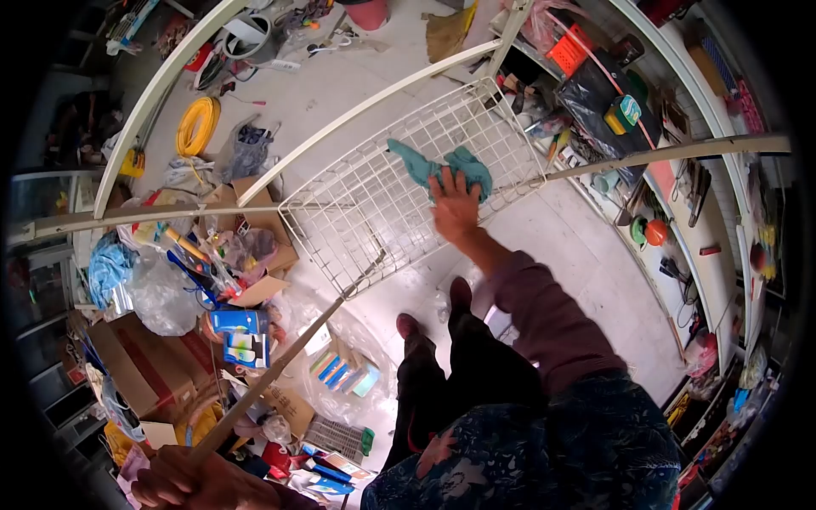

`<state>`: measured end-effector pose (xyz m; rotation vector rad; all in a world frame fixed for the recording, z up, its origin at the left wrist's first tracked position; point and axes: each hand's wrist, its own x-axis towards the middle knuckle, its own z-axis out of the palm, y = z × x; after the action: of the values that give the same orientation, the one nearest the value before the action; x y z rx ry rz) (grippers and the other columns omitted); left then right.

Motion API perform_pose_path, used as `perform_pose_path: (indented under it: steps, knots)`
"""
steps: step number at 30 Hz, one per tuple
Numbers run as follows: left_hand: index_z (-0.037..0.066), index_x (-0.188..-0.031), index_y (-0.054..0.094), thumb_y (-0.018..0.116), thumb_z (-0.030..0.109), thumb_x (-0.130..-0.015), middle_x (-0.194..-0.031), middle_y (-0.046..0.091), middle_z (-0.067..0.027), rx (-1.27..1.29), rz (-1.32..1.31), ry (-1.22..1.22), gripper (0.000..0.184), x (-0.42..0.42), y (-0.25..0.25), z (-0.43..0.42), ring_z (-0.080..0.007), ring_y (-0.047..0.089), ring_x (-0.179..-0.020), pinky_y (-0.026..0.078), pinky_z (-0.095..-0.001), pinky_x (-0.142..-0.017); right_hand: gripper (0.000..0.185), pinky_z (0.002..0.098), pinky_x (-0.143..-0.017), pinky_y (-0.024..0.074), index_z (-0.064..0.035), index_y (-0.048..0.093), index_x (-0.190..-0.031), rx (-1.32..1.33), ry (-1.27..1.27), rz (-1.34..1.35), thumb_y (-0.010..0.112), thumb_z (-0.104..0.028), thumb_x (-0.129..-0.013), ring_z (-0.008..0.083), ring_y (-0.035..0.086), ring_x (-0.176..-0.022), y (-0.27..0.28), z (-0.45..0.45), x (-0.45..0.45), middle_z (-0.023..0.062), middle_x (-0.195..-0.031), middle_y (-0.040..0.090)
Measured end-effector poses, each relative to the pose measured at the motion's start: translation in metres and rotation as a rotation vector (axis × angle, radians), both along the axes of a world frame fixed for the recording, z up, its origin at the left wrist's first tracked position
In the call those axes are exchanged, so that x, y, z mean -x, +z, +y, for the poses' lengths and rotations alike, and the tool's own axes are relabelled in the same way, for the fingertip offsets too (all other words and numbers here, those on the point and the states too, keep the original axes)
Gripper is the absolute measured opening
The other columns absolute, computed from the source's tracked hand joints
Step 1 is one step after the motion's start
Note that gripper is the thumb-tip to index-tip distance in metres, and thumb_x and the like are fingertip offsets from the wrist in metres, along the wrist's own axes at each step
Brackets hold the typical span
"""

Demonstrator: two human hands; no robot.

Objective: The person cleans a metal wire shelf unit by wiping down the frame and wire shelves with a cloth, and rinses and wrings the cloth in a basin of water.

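My right hand (456, 206) reaches forward onto a crumpled teal cloth (472, 170), its fingers bent over the near side. That cloth lies across the mesh of a white wire basket (340, 234), and part of it is hidden under my fingers. At the lower left, my left hand (191, 480) is wrapped round the near end of a long, thin brown pole (285, 361). From there the pole slants up to the basket, its far end overlapping the mesh; I cannot tell whether they touch.
Pale metal bars (340, 119) cross in front of me. Cardboard boxes (140, 365), plastic bags (161, 293) and packets crowd the left floor. A yellow coiled hose (198, 126) lies farther back. Cluttered shelves (680, 238) line the right. My shoes (460, 293) stand below the basket.
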<state>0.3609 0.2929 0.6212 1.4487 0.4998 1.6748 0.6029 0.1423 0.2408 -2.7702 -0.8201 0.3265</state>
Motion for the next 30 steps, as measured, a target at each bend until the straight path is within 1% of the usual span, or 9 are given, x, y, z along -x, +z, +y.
perform_pose_path:
  steps: [7, 10, 13, 15, 17, 21, 23, 25, 30]
  knots:
    - [0.013, -0.066, 0.036, 0.044, 0.051, -0.088, -0.052, 0.021, 0.007, 0.106, -0.062, -0.028, 0.045, 0.0, 0.003, -0.008, -0.006, 0.016, -0.041, 0.015, -0.023, -0.038, 0.03, 0.0325, -0.065, 0.0469, -0.0085, 0.064, -0.09, -0.531, 0.14, -0.163, 0.055, 0.006, -0.066, 0.0232, 0.059, -0.077, 0.003, -0.032, -0.07, 0.0068, -0.083, 0.063]
    - [0.015, -0.064, 0.034, 0.044, 0.05, -0.088, -0.053, 0.021, 0.0066, 0.154, -0.083, -0.062, 0.044, 0.003, 0.002, -0.008, -0.0063, 0.016, -0.043, 0.016, -0.0237, -0.041, 0.025, 0.0194, -0.056, 0.0444, 0.0015, 0.061, -0.097, -1.335, -0.718, 0.796, 0.054, 0.005, -0.074, 0.0061, 0.055, -0.066, 0.046, -0.022, -0.075, 0.003, -0.082, 0.061]
    - [0.015, -0.065, 0.034, 0.044, 0.047, -0.089, -0.055, 0.02, 0.0063, 0.036, 0.09, -0.08, 0.042, 0.015, 0.0, -0.004, -0.0068, 0.017, -0.045, 0.018, -0.0242, -0.043, 0.033, 0.022, -0.061, 0.0468, 0.0017, 0.059, -0.106, -1.225, -0.673, 0.827, 0.058, 0.0, -0.072, 0.0143, 0.06, -0.072, 0.041, -0.027, -0.068, 0.0094, -0.086, 0.064]
    - [0.014, -0.064, 0.033, 0.043, 0.048, -0.089, -0.056, 0.02, 0.0051, 0.037, 0.065, -0.039, 0.043, 0.008, 0.0, -0.007, -0.0073, 0.018, -0.045, 0.017, -0.025, -0.043, 0.045, 0.0288, -0.072, 0.0482, -0.0012, 0.056, -0.113, -0.825, -0.407, 0.377, 0.065, -0.009, -0.07, 0.0276, 0.062, -0.087, -0.012, -0.037, -0.079, 0.0186, -0.098, 0.063]
    - [0.013, -0.063, 0.033, 0.044, 0.043, -0.091, -0.054, 0.021, 0.0044, 0.037, -0.036, -0.087, 0.042, 0.004, -0.001, -0.006, -0.0078, 0.019, -0.043, 0.019, -0.0245, -0.042, 0.061, 0.0437, -0.088, 0.0407, -0.0059, 0.051, -0.122, -0.577, -0.176, 0.1, 0.071, -0.02, -0.066, 0.0372, 0.045, -0.116, -0.018, -0.036, -0.079, 0.0259, -0.125, 0.045]
    - [0.01, -0.069, 0.037, 0.044, 0.04, -0.088, -0.058, 0.029, 0.0005, 0.031, 0.208, 0.049, 0.037, 0.038, -0.02, 0.008, -0.0112, 0.031, -0.055, 0.031, -0.0277, -0.054, 0.071, 0.0538, -0.093, 0.0307, -0.0107, 0.044, -0.128, -0.429, -0.119, 0.146, 0.073, -0.027, -0.065, 0.0353, 0.021, -0.132, 0.01, -0.013, -0.051, 0.0235, -0.141, 0.022]
    - [0.008, -0.07, 0.04, 0.04, 0.044, -0.089, -0.059, 0.035, -0.0017, 0.177, 0.196, 0.249, 0.04, 0.014, -0.028, 0.0, -0.0124, 0.038, -0.057, 0.034, -0.0282, -0.055, 0.08, 0.0563, -0.095, 0.026, -0.0101, 0.038, -0.131, 0.002, 0.043, 0.197, 0.075, -0.031, -0.063, 0.0332, 0.007, -0.136, 0.015, -0.003, -0.034, 0.0194, -0.146, 0.01]
    - [0.009, -0.067, 0.04, 0.034, 0.048, -0.09, -0.054, 0.033, -0.0014, 0.115, 0.423, -0.352, 0.046, 0.023, -0.04, 0.01, -0.0116, 0.034, -0.047, 0.032, -0.0258, -0.047, 0.074, 0.0555, -0.093, 0.0285, -0.0077, 0.042, -0.126, -0.061, 0.083, 0.045, 0.076, -0.026, -0.062, 0.0325, 0.013, -0.134, -0.012, -0.006, -0.021, 0.0166, -0.144, 0.019]
    - [0.011, -0.066, 0.037, 0.033, 0.039, -0.094, -0.048, 0.03, 0.0009, 0.154, 0.246, -0.39, 0.041, 0.027, -0.049, 0.011, -0.0091, 0.022, -0.036, 0.021, -0.0238, -0.037, 0.029, 0.041, -0.089, 0.0403, -0.0005, 0.062, -0.088, -0.598, -0.032, -0.085, 0.066, -0.004, -0.059, 0.0357, 0.048, -0.107, -0.028, -0.007, -0.044, 0.0156, -0.1, 0.06]
